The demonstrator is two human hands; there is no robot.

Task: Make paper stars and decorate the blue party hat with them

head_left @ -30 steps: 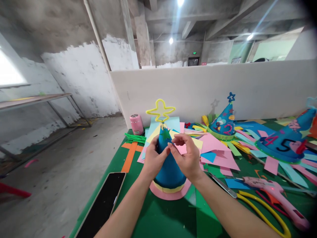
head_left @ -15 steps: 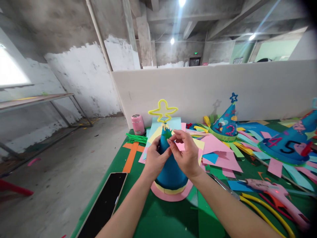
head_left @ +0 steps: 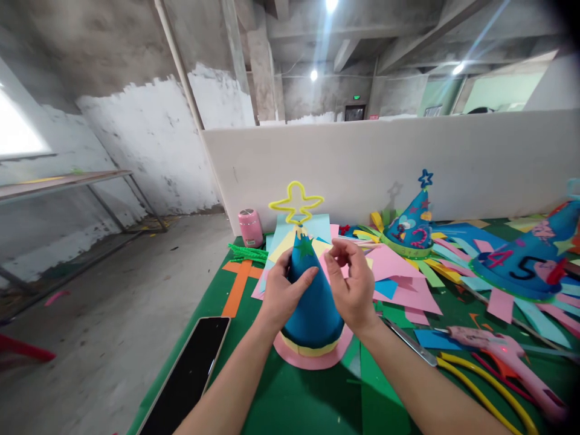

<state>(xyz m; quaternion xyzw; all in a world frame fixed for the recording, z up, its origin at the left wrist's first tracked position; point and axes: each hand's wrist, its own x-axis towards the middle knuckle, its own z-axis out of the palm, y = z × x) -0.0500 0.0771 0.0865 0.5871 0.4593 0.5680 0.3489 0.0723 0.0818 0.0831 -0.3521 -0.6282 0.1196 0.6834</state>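
Over green tabletop [head_left: 290, 402], left hand [head_left: 286, 287] cups cone [head_left: 314, 311], right [head_left: 354, 287] curls loosely.

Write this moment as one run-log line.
left hand: holding blue hat | right hand: at hat's right side, contact unclear | green star: on hat, near tip | phone: left of hat

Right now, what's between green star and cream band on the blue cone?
In the head view: bare surface of the blue cone, with the thumb of the left hand across it below the green star.
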